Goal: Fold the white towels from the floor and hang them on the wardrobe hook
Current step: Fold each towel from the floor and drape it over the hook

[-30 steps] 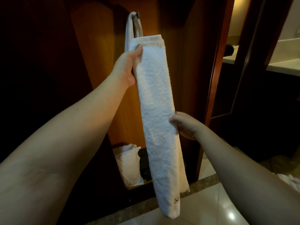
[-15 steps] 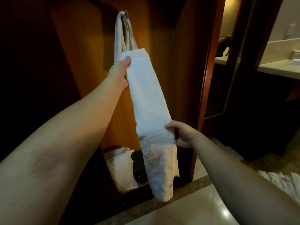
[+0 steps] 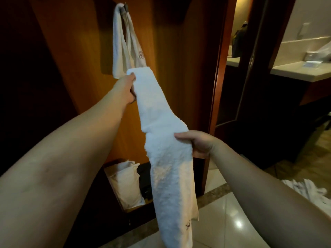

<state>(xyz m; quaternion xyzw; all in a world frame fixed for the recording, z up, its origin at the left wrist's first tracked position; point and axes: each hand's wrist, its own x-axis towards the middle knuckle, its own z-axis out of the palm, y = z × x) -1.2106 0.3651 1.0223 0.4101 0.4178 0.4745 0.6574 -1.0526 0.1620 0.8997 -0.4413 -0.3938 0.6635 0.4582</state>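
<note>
head view: the left hand [image 3: 125,87] grips the top end of a folded white towel [image 3: 161,126] at centre frame, and the right hand [image 3: 198,143] pinches its right edge midway down, so the lower half hangs toward the tiled floor [image 3: 232,221]. another towel [image 3: 119,49] already hangs from the wardrobe hook [image 3: 125,6] at upper centre. more white towels [image 3: 304,190] lie on the floor at lower right. the step looks like halving the strip; next it needs lifting over the hook.

no readable text, emblems illegible
</note>
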